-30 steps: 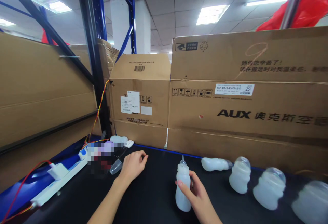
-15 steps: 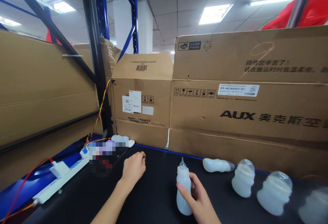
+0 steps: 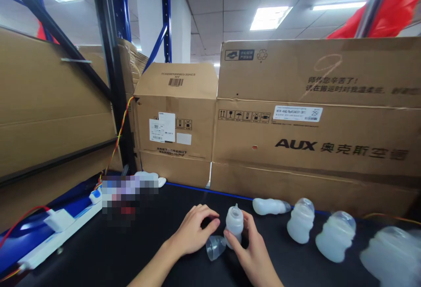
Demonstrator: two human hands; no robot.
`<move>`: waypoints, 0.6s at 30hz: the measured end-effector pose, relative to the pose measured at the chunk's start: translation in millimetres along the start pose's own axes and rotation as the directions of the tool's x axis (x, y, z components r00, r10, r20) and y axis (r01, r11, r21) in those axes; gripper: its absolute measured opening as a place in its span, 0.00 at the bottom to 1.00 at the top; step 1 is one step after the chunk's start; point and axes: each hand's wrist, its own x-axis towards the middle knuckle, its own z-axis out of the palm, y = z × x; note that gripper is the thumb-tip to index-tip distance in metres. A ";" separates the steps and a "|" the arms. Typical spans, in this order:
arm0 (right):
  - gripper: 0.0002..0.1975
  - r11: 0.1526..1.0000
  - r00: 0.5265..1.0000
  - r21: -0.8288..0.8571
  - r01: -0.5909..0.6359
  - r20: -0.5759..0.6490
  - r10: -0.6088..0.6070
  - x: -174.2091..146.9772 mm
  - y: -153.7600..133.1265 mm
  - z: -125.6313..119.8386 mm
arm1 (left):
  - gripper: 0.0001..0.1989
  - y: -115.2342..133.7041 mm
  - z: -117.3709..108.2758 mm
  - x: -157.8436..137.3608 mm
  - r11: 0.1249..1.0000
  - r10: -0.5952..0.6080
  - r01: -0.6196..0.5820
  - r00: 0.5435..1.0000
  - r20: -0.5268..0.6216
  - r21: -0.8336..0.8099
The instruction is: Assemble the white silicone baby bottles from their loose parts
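My right hand (image 3: 251, 245) is wrapped round a white squeeze bottle (image 3: 234, 221) with a narrow pointed nozzle, upright just above or on the black surface; I cannot tell which. Its thumb lies along the front and the fingers go behind. A clear plastic cap (image 3: 215, 247) lies tilted at the bottle's lower left, its wide end towards the left. Just above that cap is my left hand (image 3: 195, 230), fingers curved and the thumb apart from them, with nothing seen between.
Along the right stand several capped white bottles (image 3: 300, 222), and another bottle (image 3: 268, 207) lies on its side behind them. A white power strip (image 3: 62, 234) with cables runs along the left. Cardboard boxes (image 3: 177, 125) wall off the back of the black surface (image 3: 148, 230).
My left hand has moved right, close to the bottle, and its fingers have loosened. The clear cap now shows between the hands. The bottle's nozzle tips more towards the camera or away.
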 end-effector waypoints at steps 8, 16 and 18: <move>0.26 0.990 0.983 -0.130 -0.047 -0.182 0.023 4.1 15.1 -4.1 | 0.20 19.4 0.6 -12.9 0.987 -0.036 0.003 0.979 0.201 0.160; 0.23 0.990 0.990 -0.122 0.075 -0.113 -0.089 7.6 16.7 -1.3 | 0.14 4.4 11.0 -0.1 0.975 -0.136 0.110 0.983 -0.122 -0.195; 0.22 0.984 0.988 -0.134 0.119 -0.083 -0.131 7.0 12.7 1.5 | 0.16 2.4 14.2 3.6 0.940 -0.184 0.104 0.956 -0.227 -0.326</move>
